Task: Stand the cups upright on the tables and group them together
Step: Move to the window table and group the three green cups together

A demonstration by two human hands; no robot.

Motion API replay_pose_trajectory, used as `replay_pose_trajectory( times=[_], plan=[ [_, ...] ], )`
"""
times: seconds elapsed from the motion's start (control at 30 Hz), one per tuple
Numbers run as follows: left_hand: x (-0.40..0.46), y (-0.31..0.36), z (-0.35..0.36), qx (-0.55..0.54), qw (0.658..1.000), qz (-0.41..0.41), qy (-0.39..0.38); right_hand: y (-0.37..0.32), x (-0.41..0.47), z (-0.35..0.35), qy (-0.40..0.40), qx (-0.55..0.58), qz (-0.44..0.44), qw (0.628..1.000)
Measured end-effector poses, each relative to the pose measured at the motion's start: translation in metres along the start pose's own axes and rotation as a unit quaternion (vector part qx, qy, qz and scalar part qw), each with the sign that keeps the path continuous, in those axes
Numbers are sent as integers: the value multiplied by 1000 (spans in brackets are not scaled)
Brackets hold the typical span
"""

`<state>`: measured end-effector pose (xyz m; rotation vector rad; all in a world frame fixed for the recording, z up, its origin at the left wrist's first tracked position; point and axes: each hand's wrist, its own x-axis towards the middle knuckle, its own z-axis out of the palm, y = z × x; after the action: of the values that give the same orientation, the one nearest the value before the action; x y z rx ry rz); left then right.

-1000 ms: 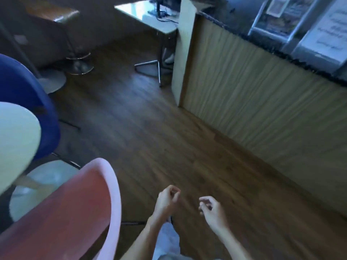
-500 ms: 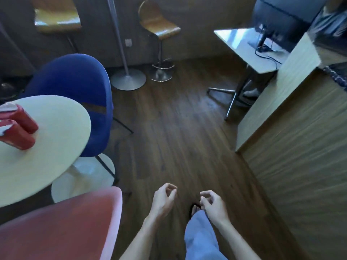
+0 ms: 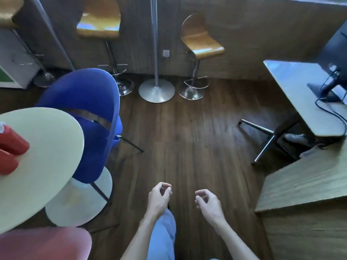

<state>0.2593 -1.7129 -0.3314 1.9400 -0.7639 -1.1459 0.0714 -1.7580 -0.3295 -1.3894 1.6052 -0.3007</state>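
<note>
- Two red cups [image 3: 13, 145] lie on their sides at the left edge of the round pale desk [image 3: 47, 158], touching, long axes running left to right, bases towards the desk's middle.
- A blue chair [image 3: 90, 119] stands just behind the desk; a pink chair [image 3: 43, 243] is below it.
- The left hand [image 3: 158, 198] hangs over the wooden floor [image 3: 187, 143], fingers loosely curled, holding nothing.
- The right hand [image 3: 208, 203] is just beside it, likewise curled and empty.
</note>
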Motion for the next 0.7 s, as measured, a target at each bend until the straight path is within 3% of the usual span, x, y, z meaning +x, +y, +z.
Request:
replay_pose_trajectory(
  times=[0.27, 0.53, 0.7],
  plan=[
    [202, 106, -26, 9, 999, 25, 28, -135, 193, -4, -4, 0, -35, 999],
    [400, 304, -99, 0, 984, 157, 89, -360, 379, -27, 32, 47, -156, 986],
    [526, 451, -151, -6, 949, 277, 154, -532, 493, -63, 49, 77, -278, 956]
  ],
)
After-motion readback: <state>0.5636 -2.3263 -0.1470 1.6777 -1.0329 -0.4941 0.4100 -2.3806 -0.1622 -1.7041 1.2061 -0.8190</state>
